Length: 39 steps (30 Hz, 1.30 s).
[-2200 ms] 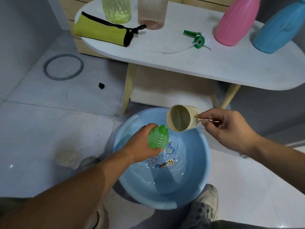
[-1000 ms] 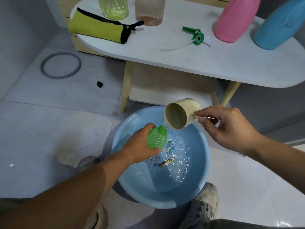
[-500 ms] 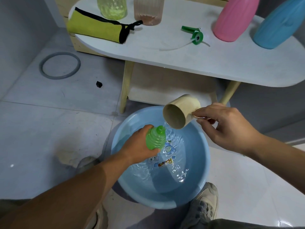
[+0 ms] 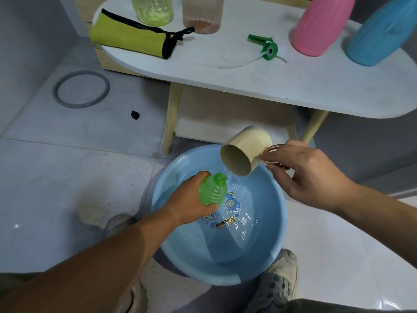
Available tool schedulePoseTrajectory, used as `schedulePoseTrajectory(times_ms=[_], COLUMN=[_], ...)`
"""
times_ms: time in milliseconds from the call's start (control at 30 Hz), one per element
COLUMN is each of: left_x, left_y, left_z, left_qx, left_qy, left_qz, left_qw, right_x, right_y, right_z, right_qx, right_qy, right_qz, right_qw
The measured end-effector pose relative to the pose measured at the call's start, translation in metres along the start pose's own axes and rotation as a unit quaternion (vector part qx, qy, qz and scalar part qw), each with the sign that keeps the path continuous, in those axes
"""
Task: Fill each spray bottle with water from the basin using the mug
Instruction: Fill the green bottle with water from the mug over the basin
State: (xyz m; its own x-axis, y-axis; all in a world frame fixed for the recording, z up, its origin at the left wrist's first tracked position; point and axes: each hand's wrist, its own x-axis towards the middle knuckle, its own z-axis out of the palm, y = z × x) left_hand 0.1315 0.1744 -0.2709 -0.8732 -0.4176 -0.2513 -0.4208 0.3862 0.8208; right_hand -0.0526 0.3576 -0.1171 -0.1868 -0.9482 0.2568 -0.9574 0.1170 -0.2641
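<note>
My left hand [image 4: 191, 199] grips a green ribbed spray bottle [image 4: 213, 190] with no cap, held over the blue basin [image 4: 279, 224] of water on the floor. My right hand [image 4: 304, 175] pinches the metal handle of a beige mug [image 4: 246, 154], tipped steeply so its mouth points down-left. A thin stream of water runs from the mug's rim onto the bottle's neck. On the white table [image 4: 293, 86] stand a pink bottle [image 4: 320, 26], a blue bottle [image 4: 381, 30], a yellow-green bottle [image 4: 153, 10] and a clear pinkish bottle [image 4: 203, 14]. A green spray head [image 4: 266, 47] with its tube lies there.
A yellow-green pouch [image 4: 128, 39] with black trim lies on the table's left end. On the tiled floor are a grey ring [image 4: 81, 89] and a small black piece [image 4: 135, 114]. My shoes [image 4: 279, 279] sit at the basin's near edge. Wooden table legs [image 4: 172, 118] stand behind the basin.
The mug has tipped further and risen slightly, and water now pours from it onto the bottle's neck. My left hand keeps the green bottle over the basin.
</note>
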Motion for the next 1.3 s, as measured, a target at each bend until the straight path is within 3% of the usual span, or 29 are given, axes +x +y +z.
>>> schedulePoseTrajectory(times_ms=[400,600,733,833,967,1067,1167,1300], left_x=[0.001,0.002,0.002,0.002,0.000,-0.001,-0.001,0.000], left_y=[-0.002,-0.005,-0.007,-0.010,-0.018,-0.024,-0.028,-0.036], left_z=[0.002,0.002,0.002,0.002,0.002,0.001,-0.001,0.000], left_qx=[0.003,0.007,0.003,0.000,-0.010,-0.016,-0.011,-0.016], left_qy=[-0.001,-0.002,-0.002,0.011,0.023,0.034,0.048,0.056], left_qz=[-0.003,-0.004,-0.003,-0.003,-0.019,-0.025,-0.032,-0.040], left_qw=[1.000,1.000,1.000,1.000,1.000,0.999,0.998,0.998], right_x=[0.000,0.000,0.002,0.003,-0.004,-0.013,-0.020,-0.024], right_y=[0.006,0.004,-0.005,0.002,0.021,0.038,0.046,0.039], right_z=[0.002,0.008,0.016,0.032,0.064,0.092,0.119,0.160], right_qx=[-0.047,-0.031,0.073,0.210,0.310,0.265,0.110,0.028], right_qy=[-0.011,-0.011,0.008,0.001,-0.005,-0.056,-0.139,-0.194], right_qz=[-0.087,-0.071,0.094,0.265,0.350,0.373,0.314,0.272], right_qw=[0.995,0.997,0.993,0.941,0.884,0.887,0.933,0.942])
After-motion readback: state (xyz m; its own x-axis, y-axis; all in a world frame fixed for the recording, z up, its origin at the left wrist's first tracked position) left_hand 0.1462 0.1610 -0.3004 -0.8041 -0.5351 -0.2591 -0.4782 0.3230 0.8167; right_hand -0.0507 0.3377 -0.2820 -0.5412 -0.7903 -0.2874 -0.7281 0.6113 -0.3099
